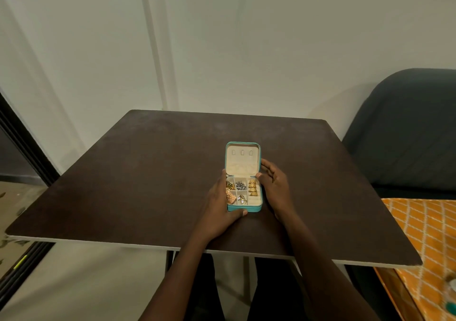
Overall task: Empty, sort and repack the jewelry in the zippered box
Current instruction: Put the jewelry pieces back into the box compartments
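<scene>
While the box (243, 188) lies unzipped mid-table (123, 172), left hand (219, 209) cupping its nine-o'clock side, right hand (272, 185) spread flat at three, the jewelry (253, 187) remains inside, so emptying, sorting and repacking all remain.

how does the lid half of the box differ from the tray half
The lid lies opened back, farther from the person; the tray sits nearer, between both hands. The lid is one undivided cream panel with three small tabs and holds no jewelry; the tray is split into compartments that hold gold pieces and silver pieces. Both have a cream lining and a teal shell.
</scene>
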